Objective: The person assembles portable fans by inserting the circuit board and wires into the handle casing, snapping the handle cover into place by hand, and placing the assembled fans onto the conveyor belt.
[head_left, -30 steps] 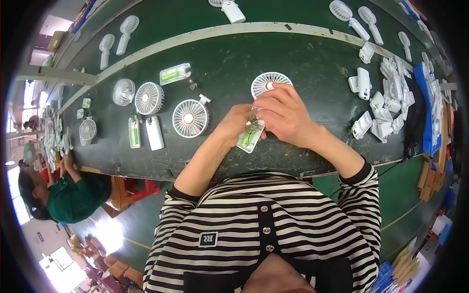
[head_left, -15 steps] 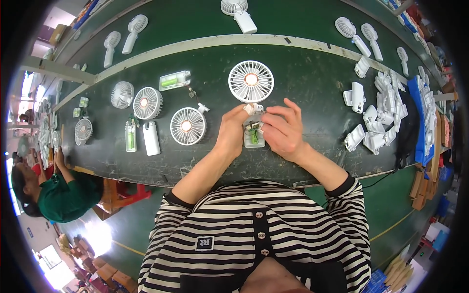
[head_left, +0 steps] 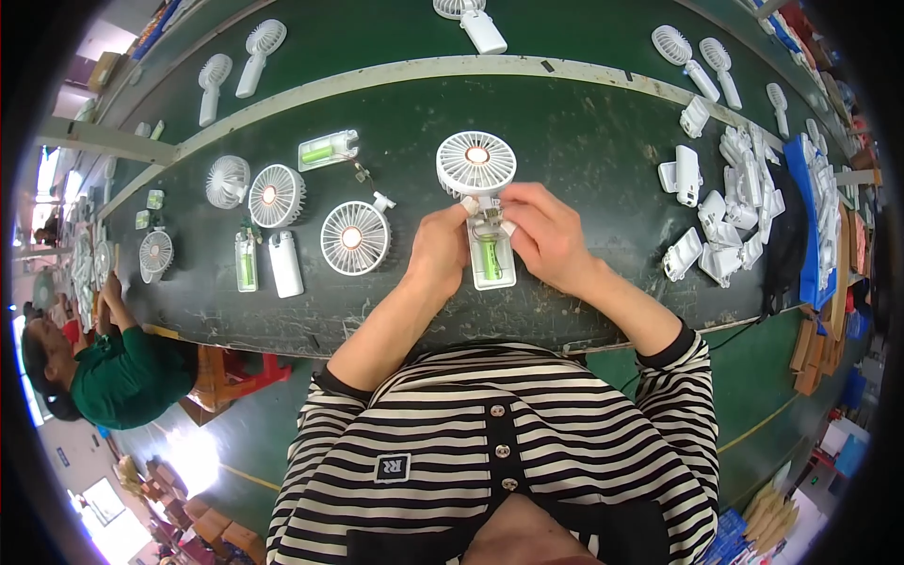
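In front of me is a white handheld fan (head_left: 477, 162) whose handle is uncovered. The handle's shell (head_left: 492, 261) shows a green battery and, above it, a small circuit board with wires. My left hand (head_left: 440, 247) grips the fan's neck and the left side of the handle. My right hand (head_left: 549, 237) closes on the other side of the same neck, thumb and forefinger against it. The exact spot under the fingertips is partly hidden. To the left lies a fan head (head_left: 356, 239), with an uncovered battery handle (head_left: 329, 151) wired to it.
More fan heads (head_left: 277, 196) and a white handle cover (head_left: 285, 265) lie left. On the right are a pile of white shells (head_left: 744, 193), a black cloth (head_left: 787, 240) and a blue bin (head_left: 812, 226). Finished-looking fans (head_left: 261, 56) lie beyond the pale rail (head_left: 377, 75). A co-worker (head_left: 132, 367) sits at far left.
The fan head has tipped and come slightly nearer. My right fingers, raised and spread before, have moved up and closed at the neck, leaving more of the battery handle in sight.
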A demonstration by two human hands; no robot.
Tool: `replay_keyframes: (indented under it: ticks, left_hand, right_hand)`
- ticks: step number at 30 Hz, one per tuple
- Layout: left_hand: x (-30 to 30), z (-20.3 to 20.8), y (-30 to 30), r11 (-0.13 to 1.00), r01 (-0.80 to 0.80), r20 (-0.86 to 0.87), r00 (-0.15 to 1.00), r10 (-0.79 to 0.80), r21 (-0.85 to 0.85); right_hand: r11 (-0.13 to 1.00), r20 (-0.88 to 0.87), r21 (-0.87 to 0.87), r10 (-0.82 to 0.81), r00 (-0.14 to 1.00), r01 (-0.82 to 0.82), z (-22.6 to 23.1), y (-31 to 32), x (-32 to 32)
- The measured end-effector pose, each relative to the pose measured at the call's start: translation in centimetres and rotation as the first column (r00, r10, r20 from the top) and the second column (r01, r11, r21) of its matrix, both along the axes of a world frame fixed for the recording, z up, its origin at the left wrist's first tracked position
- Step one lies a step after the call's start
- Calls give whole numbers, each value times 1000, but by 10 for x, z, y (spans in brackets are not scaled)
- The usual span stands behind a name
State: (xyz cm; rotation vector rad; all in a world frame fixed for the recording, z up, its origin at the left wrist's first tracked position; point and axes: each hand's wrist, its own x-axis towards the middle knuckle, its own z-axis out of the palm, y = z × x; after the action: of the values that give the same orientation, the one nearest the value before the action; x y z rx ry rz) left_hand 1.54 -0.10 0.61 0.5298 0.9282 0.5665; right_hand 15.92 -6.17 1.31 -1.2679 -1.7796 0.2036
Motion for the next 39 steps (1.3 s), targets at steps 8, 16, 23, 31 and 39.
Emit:
replay_keyframes:
  ticks: [8, 16, 23, 31, 39]
  left_hand:
    - [-3, 14, 2, 997, 35, 39, 999, -32, -68]
    - [-4, 6, 2, 998, 33, 41, 999, -30, -55]
    - [-6, -2, 4, 998, 38, 50, 998, -36, -42]
    - [-7, -4, 2, 998, 42, 42, 998, -40, -52]
    - [-13, -4, 0, 993, 53, 100, 994, -43, -101]
  right_hand:
    - [995, -52, -78, 62, 997, -65, -1, 8, 5]
    - [993, -39, -81, 79, 996, -82, -1, 10, 4]
    - [992, -16, -90, 90, 996, -92, -2, 11, 3]
    - [992, 93, -82, 105, 990, -98, -1, 9, 2]
    - [990, 278, -44, 143, 950, -136, 0, 9, 2]
